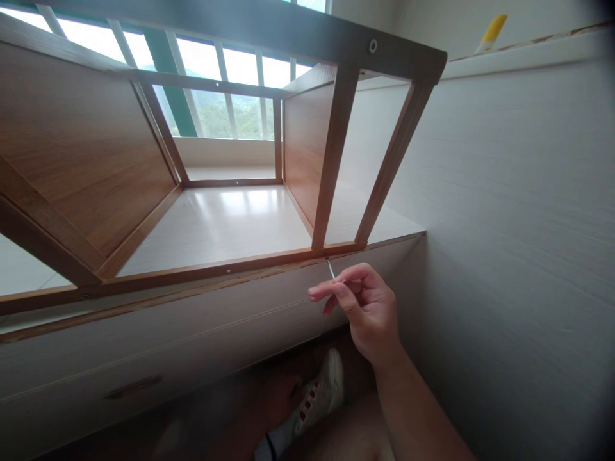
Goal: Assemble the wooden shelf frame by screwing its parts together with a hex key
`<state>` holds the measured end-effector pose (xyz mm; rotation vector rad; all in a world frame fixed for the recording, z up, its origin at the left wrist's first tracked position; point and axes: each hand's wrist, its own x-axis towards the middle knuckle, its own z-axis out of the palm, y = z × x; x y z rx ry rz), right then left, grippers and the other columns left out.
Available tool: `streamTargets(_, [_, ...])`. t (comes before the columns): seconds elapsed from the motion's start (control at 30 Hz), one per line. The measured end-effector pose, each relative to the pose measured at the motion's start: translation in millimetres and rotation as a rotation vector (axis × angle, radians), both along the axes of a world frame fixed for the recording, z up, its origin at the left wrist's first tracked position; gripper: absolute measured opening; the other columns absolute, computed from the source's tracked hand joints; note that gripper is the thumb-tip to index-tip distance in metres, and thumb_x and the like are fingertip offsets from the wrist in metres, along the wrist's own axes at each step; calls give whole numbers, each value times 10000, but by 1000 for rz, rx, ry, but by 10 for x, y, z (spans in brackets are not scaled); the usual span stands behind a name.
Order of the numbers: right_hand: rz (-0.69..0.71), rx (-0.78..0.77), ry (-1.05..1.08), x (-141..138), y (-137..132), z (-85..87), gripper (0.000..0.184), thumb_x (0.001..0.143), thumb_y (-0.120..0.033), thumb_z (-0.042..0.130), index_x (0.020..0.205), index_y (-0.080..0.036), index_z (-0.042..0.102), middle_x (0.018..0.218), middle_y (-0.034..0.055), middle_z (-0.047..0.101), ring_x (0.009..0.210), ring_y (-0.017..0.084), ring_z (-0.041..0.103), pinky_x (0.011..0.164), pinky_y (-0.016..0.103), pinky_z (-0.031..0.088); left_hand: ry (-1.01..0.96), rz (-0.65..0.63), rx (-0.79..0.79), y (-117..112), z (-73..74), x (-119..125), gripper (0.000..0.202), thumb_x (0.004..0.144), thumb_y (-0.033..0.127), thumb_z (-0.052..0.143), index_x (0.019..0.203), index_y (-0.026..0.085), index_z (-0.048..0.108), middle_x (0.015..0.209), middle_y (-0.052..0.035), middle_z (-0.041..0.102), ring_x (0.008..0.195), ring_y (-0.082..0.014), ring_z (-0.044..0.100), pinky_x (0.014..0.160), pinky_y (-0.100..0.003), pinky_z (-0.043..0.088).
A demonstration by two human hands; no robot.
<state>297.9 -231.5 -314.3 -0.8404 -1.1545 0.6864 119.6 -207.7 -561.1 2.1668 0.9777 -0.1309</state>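
My right hand (372, 310) pinches a thin metal hex key (331, 269) between thumb and forefinger. Its far end reaches the bottom rail (269, 259) of a brown wooden frame (336, 147), by a small hole below an upright. Whether the tip sits inside the hole is too small to tell. The frame has slatted uprights and solid wood panels (91, 141); a bolt fitting (373, 46) shows in its upper rail. Low down, in shadow, a dim patch of skin lies beside a shoe; whether it is my left hand or a leg I cannot make out.
The frame stands on a pale ledge (230, 211) with a worn front edge. A light wall panel (504, 160) closes off the right side, with a yellow-topped object (494, 29) above it. A barred window (216, 64) lies behind. Below is a shoe (321, 387).
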Motion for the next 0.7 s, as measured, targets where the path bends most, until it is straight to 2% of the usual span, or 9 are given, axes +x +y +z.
streamTargets(0.17, [4,-4,-19,-51,-10,-9,113,988,-264,615,927,-221,531,898,59,806,801,192,767,590,263,571,1,3,-2,2,20,-8,194,947,294,548,870,179,684,912,-84,711,829,-233,617,648,-332,293])
streamTargets(0.53, [-25,-6,-92,-6,-16,-53,53,953,-250,664,956,-206,635,925,66,802,840,196,762,633,274,592,7,0,-16,-6,55,-2,183,949,277,553,875,175,685,883,-79,706,814,-231,617,638,-339,282])
streamTargets(0.7, [-15,-6,-90,7,-23,-76,54,948,-253,668,981,-214,652,954,66,801,869,206,767,571,248,589,13,5,-3,-8,73,7,187,940,268,547,889,172,699,930,-91,713,841,-242,620,650,-339,285])
